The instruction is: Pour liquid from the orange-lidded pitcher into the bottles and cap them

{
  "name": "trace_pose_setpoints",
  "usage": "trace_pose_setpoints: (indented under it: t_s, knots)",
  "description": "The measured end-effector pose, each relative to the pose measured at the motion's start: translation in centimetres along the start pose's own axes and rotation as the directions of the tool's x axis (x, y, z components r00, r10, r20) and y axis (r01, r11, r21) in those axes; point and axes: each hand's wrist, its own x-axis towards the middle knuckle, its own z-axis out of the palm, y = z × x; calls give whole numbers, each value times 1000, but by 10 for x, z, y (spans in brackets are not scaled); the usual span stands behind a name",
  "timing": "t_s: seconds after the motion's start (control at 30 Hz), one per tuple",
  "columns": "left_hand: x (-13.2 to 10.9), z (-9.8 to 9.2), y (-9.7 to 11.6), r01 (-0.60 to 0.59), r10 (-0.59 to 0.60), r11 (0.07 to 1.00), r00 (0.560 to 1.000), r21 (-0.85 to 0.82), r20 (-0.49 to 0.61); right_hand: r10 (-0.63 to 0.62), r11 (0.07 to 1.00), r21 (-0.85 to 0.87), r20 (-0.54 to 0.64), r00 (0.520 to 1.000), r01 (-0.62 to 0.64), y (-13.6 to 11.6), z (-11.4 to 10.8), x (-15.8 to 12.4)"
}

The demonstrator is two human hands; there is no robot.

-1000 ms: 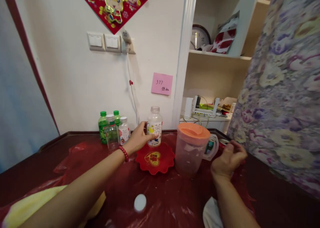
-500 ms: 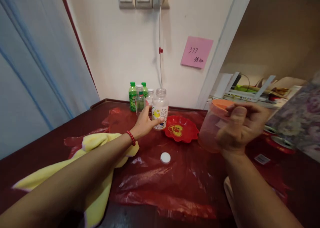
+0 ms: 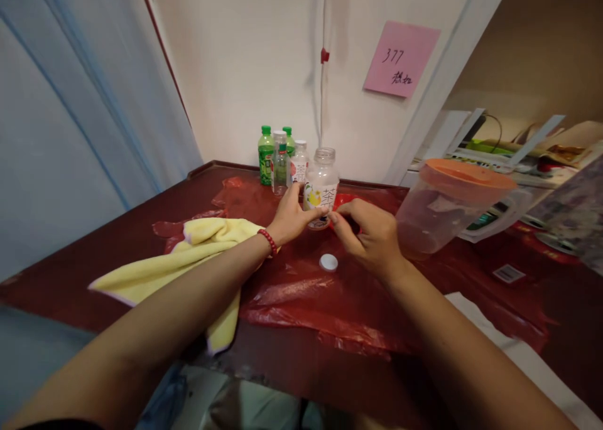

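Note:
My left hand (image 3: 288,219) is closed around the lower side of a clear, uncapped bottle (image 3: 324,177) with a white label and a yellow fruit picture. The bottle stands upright. At its lower right edge, my right hand (image 3: 372,234) has thumb and forefinger pinched together, close to my left thumb; whether anything lies between them I cannot make out. A white cap (image 3: 328,262) rests on the red plastic sheet (image 3: 301,298) in front of the bottle. Mostly hidden behind the bottle and right hand is a red dish (image 3: 347,199). A clear pitcher (image 3: 424,213) with an orange lid stands to the right.
Green-capped bottles (image 3: 266,157) and white-capped bottles (image 3: 300,160) are grouped at the back by the wall. A yellow cloth (image 3: 198,254) lies under and beside my left forearm. Red cans or packs (image 3: 518,254) stand at the right, near a cluttered shelf (image 3: 504,157).
My right hand has let go of the pitcher, which now stands at the right, and has moved left to the bottle. My left hand stays on the bottle. The view has tilted down.

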Motion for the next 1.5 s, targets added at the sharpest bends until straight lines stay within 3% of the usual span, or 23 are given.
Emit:
trace_pose_setpoints:
  t_s: [0.17,0.3,0.4,0.57,0.63,0.7,0.83,0.9,0.93,1.03,1.07,1.13,1.2,1.33,1.5]
  knots:
    - [-10,-6,-2,29,-27,998,999,53,-40,157,987,9,127,979,-159,4,10,-21]
    - [-12,-12,-8,29,-27,996,999,80,-21,338,940,-26,224,914,-341,14,5,-35]
    - [-13,-16,-11,33,-32,995,999,91,-20,408,906,-70,402,819,-417,18,-3,-40]
    - [-18,-21,-5,59,-55,993,998,105,-39,468,862,-186,651,598,-473,5,-6,-38]
    - [-20,-21,-1,64,-63,994,998,93,-19,473,857,-219,695,542,-467,-3,-1,-37]
    - [-23,-20,1,69,-71,995,997,75,24,466,863,-238,716,520,-446,-9,6,-38]
    - [-26,-20,4,70,-78,994,992,84,95,454,872,-232,713,535,-431,-11,14,-42]
    - [-28,-20,6,54,-65,994,991,95,116,457,873,-212,670,585,-440,-6,12,-42]
    - [-29,-20,7,42,-54,994,991,98,126,460,873,-182,618,638,-453,-2,9,-42]
    - [-31,-19,10,-4,-15,993,988,118,157,506,853,-36,298,809,-520,14,-3,-40]
    - [-32,-19,10,-21,-1,991,986,132,166,533,840,15,162,830,-543,19,-8,-40]
    - [-32,-17,11,-55,25,986,982,157,189,570,820,103,-63,819,-563,27,-15,-39]
    - [-33,-15,10,-81,43,982,976,171,215,557,830,164,-181,811,-534,30,-19,-36]
    - [-34,-13,10,-103,52,976,966,190,255,460,886,167,-196,866,-433,27,-22,-20]
    - [-36,-13,11,-134,83,973,961,186,263,369,921,121,23,929,-369,21,-25,12]
